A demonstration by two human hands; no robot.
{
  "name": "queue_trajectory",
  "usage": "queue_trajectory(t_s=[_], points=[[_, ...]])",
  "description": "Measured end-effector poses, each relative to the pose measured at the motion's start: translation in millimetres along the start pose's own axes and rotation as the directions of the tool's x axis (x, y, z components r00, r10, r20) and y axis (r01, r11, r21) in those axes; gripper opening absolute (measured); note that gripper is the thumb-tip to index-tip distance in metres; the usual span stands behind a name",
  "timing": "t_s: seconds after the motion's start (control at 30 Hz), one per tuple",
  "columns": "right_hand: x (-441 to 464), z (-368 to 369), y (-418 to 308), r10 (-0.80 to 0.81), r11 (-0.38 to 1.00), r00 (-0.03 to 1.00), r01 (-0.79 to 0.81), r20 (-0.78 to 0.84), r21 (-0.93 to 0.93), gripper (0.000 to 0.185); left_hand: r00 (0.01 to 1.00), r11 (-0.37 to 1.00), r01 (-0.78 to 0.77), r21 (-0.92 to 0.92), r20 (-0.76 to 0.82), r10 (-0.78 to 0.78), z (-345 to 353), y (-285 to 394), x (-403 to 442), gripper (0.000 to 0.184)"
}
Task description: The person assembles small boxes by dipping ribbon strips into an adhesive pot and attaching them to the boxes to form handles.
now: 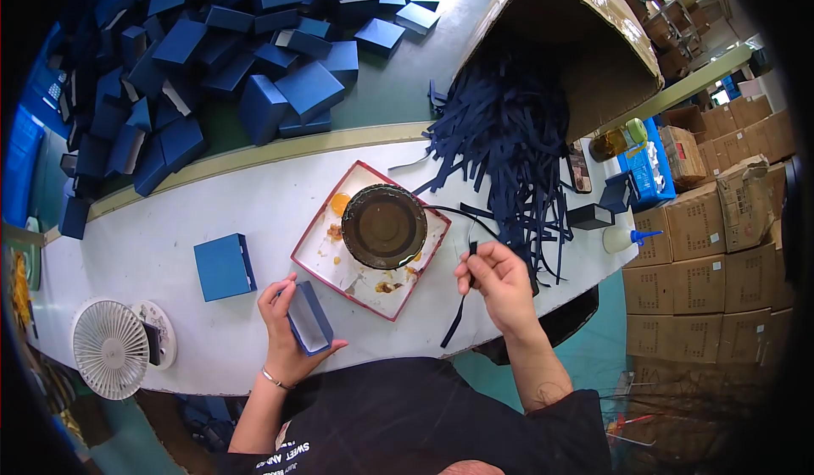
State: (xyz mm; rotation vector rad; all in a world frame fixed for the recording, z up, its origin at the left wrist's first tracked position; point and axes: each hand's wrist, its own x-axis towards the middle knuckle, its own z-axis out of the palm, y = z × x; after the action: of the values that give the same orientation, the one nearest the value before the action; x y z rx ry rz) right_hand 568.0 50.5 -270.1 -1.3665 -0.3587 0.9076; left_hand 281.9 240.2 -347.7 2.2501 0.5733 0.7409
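Note:
My left hand (284,331) holds a small open blue box (309,318) at the table's front edge, its pale inside showing. Between the pinched fingers of my right hand (500,280) is a dark ribbon strip (454,322), its tail hanging toward the front. A closed blue box (225,267) lies left of my left hand. Between and beyond the hands, a round dark pot (384,227) stands on a red-rimmed white tray (373,307) with orange-brown spots. Dark blue ribbons (509,127) spill from a cardboard box (615,77) behind my right hand.
Many blue boxes (309,89) are piled on the green surface at the back left. A white fan (110,348) stands at the left. A glue bottle (619,238), a dark box (589,216), a jar (608,144) and a blue crate (649,166) are at the right, before stacked cartons (691,276).

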Motion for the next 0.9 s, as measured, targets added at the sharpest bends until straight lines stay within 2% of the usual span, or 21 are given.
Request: queue_trajectory(t_s=[0.07,0.17,0.2,0.3,0.43,0.9], points=[[7.2,1.3,-7.8,-0.081,0.996,0.995,0.083,-0.06,0.032,0.003,1.0,1.0,0.011,0.0,0.008,-0.011,-3.1,4.9,4.1,0.12],[6.8,-4.5,-18.9,-0.158,0.987,0.985,0.155,-0.068,-0.048,0.002,1.0,1.0,-0.01,-0.024,0.02,0.011,-1.2,-4.0,0.3,0.123],[3.3,-5.1,-20.1,-0.137,0.989,0.989,0.134,-0.05,-0.062,0.002,1.0,1.0,-0.009,-0.019,0.03,0.009,-2.5,-3.5,1.6,0.123],[-13.9,-2.5,-21.4,0.087,0.975,0.993,-0.068,0.08,-0.211,0.004,0.999,1.0,-0.001,-0.017,0.054,0.002,-7.5,1.9,7.0,0.124],[-7.8,7.9,1.4,0.217,0.96,0.969,-0.189,0.119,-0.208,0.011,0.998,0.999,0.021,-0.03,0.061,-0.019,-8.9,8.0,12.4,0.122],[34.7,27.1,14.7,0.261,0.939,0.955,-0.217,0.143,-0.267,0.018,0.998,0.997,0.055,-0.059,0.008,-0.055,3.1,6.8,6.8,0.121]])
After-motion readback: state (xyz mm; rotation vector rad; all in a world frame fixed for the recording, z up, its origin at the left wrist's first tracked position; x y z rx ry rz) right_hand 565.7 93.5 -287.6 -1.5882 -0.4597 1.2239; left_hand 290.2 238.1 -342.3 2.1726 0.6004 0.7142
